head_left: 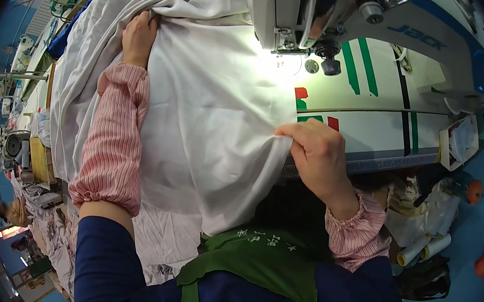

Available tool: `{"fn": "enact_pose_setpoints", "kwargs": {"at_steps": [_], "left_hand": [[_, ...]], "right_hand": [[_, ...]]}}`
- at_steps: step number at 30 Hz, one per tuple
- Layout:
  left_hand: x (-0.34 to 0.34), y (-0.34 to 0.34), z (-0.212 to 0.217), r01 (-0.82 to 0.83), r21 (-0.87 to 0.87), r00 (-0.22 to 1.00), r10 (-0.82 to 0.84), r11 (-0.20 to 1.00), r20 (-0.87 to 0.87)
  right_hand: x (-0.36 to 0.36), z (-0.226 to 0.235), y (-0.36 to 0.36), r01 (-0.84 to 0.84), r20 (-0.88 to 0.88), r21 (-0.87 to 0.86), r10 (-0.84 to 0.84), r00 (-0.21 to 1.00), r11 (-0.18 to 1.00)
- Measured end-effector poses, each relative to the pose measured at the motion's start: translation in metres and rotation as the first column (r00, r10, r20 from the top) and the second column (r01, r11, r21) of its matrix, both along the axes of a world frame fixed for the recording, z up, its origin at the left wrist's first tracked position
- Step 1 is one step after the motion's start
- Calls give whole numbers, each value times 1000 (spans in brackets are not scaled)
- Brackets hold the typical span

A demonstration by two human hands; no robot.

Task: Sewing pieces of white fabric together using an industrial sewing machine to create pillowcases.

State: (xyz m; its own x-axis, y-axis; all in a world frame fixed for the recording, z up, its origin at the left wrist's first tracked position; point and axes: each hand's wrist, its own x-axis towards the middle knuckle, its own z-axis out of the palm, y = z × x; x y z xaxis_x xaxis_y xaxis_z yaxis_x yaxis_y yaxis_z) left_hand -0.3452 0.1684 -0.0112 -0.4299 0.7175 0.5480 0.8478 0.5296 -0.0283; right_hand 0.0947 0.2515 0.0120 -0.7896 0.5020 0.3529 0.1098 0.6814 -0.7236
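At the left, a wide, soft white cloth (200,98) covers the left part of the white-topped sewing table (376,127), and its left side gathers in thick folds up to the far side. The left hand (139,38), coming out from a pink-striped fabric sleeve cover (116,131), lies on this cloth, its fingers close together and their tips at a big fold; whether they grip it, I cannot tell. Between the two hands the cloth spreads rather flat, with a few soft creases, and its lower portion falls over the near edge of the table, towards a dark green apron (253,260). The right edge of the cloth passes near the lit needle area of a white-and-blue sewing machine (407,32). The right hand (320,154) pinches this edge between thumb and forefinger, just beside the near edge of the table. Between this hand and the machine there is some room, where short red and green tapes (301,93) show. Farther right, two long green tape strips (351,68) lie on the table, a grey ruler (372,161) follows its near edge, and a small white open box (463,140) is at its right end
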Motion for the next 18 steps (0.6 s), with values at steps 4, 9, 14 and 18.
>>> {"fn": "enact_pose_setpoints", "kwargs": {"at_steps": [4,9,14,18], "left_hand": [[-17,25,4,-35,-33,999,36,999,25],[-49,54,-1,-3,-2,1000,3,1000,-30],[-78,89,4,16,0,1000,-16,1000,-18],[-79,105,7,66,-32,995,-68,997,-72]], "right_hand": [[-18,-2,17,1,-2,-57,-1,1000,998],[-37,-3,37,-1,17,-50,2,1000,999],[-57,-12,50,47,123,-67,-38,992,997],[-62,-9,44,172,59,-170,-164,985,970]]}}
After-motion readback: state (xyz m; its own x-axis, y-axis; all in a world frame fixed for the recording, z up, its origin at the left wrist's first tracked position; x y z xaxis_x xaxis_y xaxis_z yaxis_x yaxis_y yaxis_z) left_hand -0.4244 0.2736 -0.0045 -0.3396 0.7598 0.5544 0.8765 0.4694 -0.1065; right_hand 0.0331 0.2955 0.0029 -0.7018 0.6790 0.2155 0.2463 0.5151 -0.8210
